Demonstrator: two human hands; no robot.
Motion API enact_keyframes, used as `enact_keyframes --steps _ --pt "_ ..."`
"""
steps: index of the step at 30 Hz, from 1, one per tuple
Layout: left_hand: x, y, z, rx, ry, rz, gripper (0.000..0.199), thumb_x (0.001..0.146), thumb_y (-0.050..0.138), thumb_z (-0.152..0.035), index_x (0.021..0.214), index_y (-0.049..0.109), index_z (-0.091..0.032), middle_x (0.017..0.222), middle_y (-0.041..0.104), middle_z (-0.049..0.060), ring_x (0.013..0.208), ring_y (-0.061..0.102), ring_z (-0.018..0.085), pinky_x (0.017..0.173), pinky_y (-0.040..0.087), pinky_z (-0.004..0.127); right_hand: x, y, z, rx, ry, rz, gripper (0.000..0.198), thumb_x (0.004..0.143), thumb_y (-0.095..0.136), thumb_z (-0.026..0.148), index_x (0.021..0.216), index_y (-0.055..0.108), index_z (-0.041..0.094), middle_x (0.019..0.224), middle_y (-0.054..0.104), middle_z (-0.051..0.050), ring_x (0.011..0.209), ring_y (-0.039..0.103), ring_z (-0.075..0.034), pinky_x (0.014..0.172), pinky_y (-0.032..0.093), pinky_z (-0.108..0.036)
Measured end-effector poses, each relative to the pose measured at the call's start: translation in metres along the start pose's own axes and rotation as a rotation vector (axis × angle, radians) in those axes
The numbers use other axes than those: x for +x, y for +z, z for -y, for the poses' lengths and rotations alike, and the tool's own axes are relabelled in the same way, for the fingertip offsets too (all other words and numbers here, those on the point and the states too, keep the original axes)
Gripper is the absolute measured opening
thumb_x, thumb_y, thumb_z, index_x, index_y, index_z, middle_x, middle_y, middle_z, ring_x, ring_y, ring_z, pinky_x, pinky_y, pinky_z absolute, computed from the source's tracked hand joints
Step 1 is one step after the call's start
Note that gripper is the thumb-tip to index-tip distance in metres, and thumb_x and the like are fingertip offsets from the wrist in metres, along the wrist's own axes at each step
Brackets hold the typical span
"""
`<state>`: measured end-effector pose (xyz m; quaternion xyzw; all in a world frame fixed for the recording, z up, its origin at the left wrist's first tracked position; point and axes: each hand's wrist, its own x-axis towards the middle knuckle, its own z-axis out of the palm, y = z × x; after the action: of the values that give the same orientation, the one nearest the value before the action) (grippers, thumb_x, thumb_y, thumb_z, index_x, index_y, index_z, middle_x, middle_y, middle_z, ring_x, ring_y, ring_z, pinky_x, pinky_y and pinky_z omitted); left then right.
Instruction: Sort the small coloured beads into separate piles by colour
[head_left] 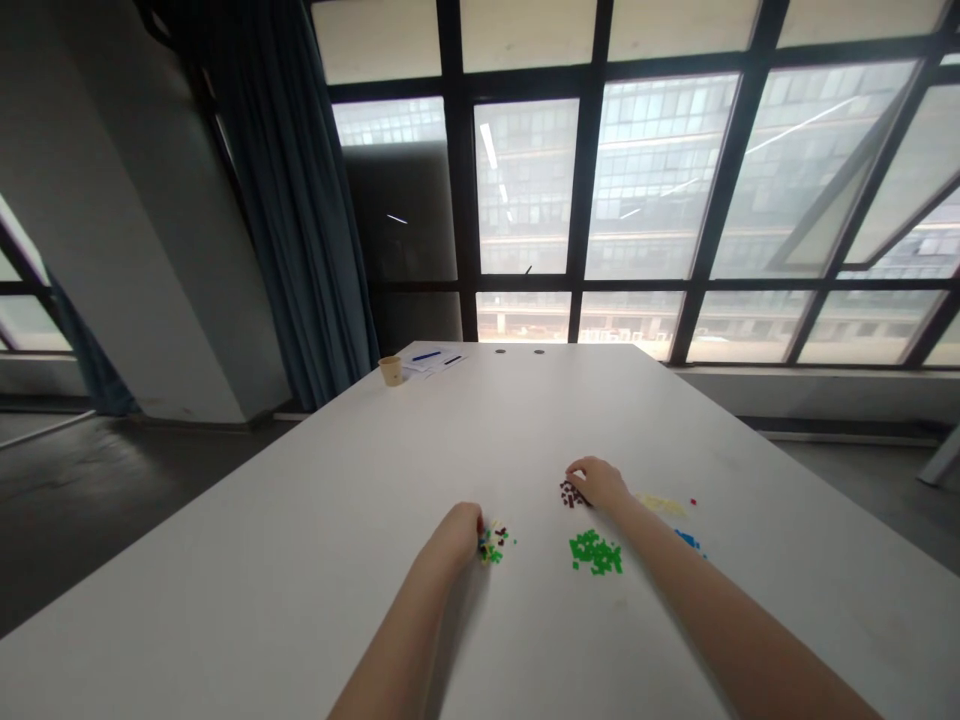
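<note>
Mixed pile (491,550) of small pieces: loose, multicoloured, leftmost. Green pile (595,552): spread flat, to its right. Dark brown pile (570,496): beyond the green, partly covered. Yellow pieces (663,505): scattered, farther right; single red piece (693,502) just beside. Blue pieces (688,540): nearer, partly hidden.

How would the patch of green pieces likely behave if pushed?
The green pieces lie loose, so a push would probably spread them rather than shift one mass. Each looks tiny, so likely light. Their outlines seem angular, so sliding across the white table seems likelier than rolling.
</note>
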<state>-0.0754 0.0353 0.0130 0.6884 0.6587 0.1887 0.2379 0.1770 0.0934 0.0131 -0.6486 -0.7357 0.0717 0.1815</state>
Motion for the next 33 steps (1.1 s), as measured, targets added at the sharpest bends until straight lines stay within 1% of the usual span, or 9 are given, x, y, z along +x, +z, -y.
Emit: enact_keyframes --steps 4,8,12,16,19,24,27,30,33 --pt "0.000 0.002 0.000 -0.058 0.013 -0.035 0.013 0.050 0.048 -0.004 0.044 0.050 -0.016 0.044 0.046 -0.002 0.052 0.044 0.014 0.058 0.033 0.027 -0.027 -0.009 0.005 0.063 -0.102 -0.046 0.024 0.077 0.044 0.030 0.079 0.067 0.022 0.081 0.063 -0.004 0.076 0.056 -0.016 0.068 0.038 -0.027" --pt "-0.001 0.003 0.001 -0.117 0.050 -0.059 0.013 0.052 0.047 -0.004 0.048 0.050 -0.016 0.047 0.046 0.000 0.052 0.045 0.016 0.058 0.032 0.029 -0.066 -0.010 0.004 0.154 -0.202 -0.050 0.024 0.078 0.042 0.029 0.077 0.065 0.022 0.078 0.062 -0.003 0.076 0.055 -0.016 0.068 0.038 -0.027" --pt "-0.002 0.004 0.003 -0.145 0.081 -0.073 0.013 0.053 0.046 -0.004 0.050 0.051 -0.015 0.051 0.048 0.002 0.052 0.043 0.015 0.057 0.031 0.028 -0.094 -0.007 -0.006 0.169 -0.184 -0.035 0.028 0.079 0.039 0.033 0.076 0.065 0.023 0.074 0.060 -0.003 0.073 0.055 -0.017 0.067 0.038 -0.028" --pt "0.002 0.003 0.001 -0.116 0.111 -0.072 0.016 0.052 0.043 -0.002 0.054 0.053 -0.015 0.055 0.050 0.001 0.057 0.045 0.014 0.057 0.031 0.025 -0.100 -0.009 -0.017 0.221 -0.136 -0.033 0.030 0.079 0.038 0.036 0.076 0.065 0.023 0.074 0.059 -0.004 0.074 0.055 -0.018 0.069 0.038 -0.030" --pt "0.003 0.002 -0.009 -0.179 0.122 0.036 0.019 0.052 0.042 0.000 0.060 0.053 -0.014 0.059 0.052 0.001 0.058 0.047 0.012 0.055 0.033 0.023 -0.099 -0.013 -0.020 0.248 -0.134 -0.033 0.030 0.079 0.038 0.035 0.077 0.064 0.023 0.074 0.059 -0.003 0.072 0.054 -0.018 0.069 0.038 -0.030" --pt "-0.004 0.003 -0.040 -0.465 0.129 0.251 0.011 0.058 0.047 -0.006 0.063 0.051 -0.015 0.060 0.053 -0.002 0.051 0.046 0.007 0.049 0.032 0.018 -0.102 -0.023 -0.017 0.279 -0.150 -0.041 0.028 0.078 0.039 0.033 0.075 0.065 0.023 0.071 0.058 -0.003 0.068 0.053 -0.016 0.065 0.038 -0.028" --pt "-0.008 0.007 -0.059 -0.650 0.179 0.311 0.007 0.059 0.054 -0.010 0.061 0.050 -0.015 0.066 0.058 -0.001 0.061 0.051 0.008 0.058 0.037 0.019 -0.104 -0.024 -0.016 0.298 -0.152 -0.065 0.027 0.079 0.039 0.032 0.074 0.064 0.023 0.070 0.058 -0.002 0.067 0.053 -0.015 0.065 0.038 -0.027" --pt "-0.010 0.013 -0.075 -0.881 0.146 0.402 0.016 0.056 0.062 -0.012 0.066 0.050 -0.016 0.068 0.061 0.000 0.067 0.056 0.011 0.066 0.041 0.023 -0.104 -0.022 -0.018 0.296 -0.139 -0.061 0.026 0.078 0.040 0.032 0.074 0.064 0.024 0.069 0.058 -0.002 0.067 0.053 -0.016 0.065 0.038 -0.027" --pt "-0.012 0.020 -0.089 -0.996 0.094 0.446 0.023 0.052 0.067 -0.014 0.069 0.051 -0.015 0.068 0.061 0.002 0.064 0.057 0.012 0.063 0.042 0.025 -0.102 -0.020 -0.019 0.299 -0.144 -0.048 0.026 0.078 0.040 0.033 0.074 0.064 0.024 0.069 0.058 -0.002 0.067 0.053 -0.016 0.065 0.038 -0.027"
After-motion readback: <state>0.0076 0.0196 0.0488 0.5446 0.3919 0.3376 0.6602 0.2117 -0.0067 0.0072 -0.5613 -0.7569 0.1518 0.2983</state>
